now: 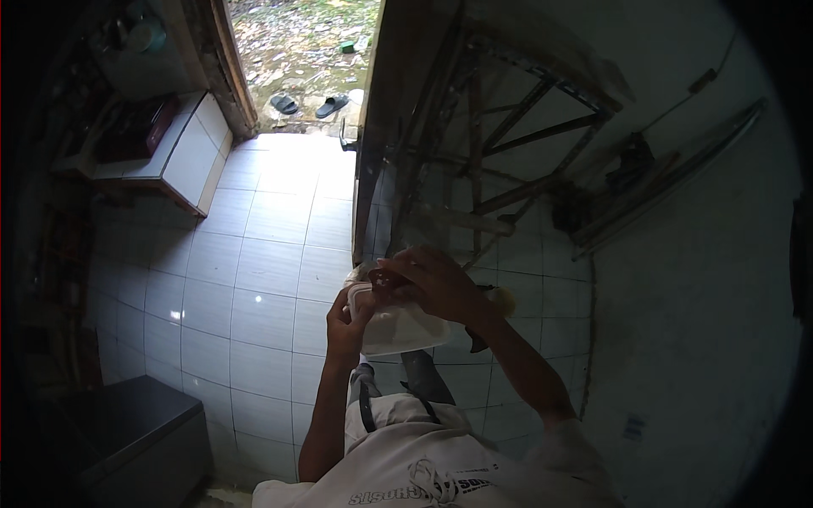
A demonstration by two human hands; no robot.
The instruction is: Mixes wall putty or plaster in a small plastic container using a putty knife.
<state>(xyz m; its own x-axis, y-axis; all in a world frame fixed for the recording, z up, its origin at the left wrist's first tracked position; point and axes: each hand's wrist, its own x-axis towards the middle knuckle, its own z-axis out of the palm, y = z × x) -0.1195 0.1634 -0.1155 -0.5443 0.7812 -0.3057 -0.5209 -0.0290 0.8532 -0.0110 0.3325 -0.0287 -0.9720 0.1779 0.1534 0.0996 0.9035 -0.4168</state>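
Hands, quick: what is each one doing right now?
Left hand: closed on the side of the white container.
Right hand: curled over the container's top, holding something dark; cannot tell what.

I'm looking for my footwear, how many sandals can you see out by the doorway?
2. One dark sandal lies on the ground just outside the open door; the other sandal lies to its right, apart from it. More may be hidden behind the door.

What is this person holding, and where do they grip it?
A white plastic container: left hand grips its left side, right hand rests over its top edge.
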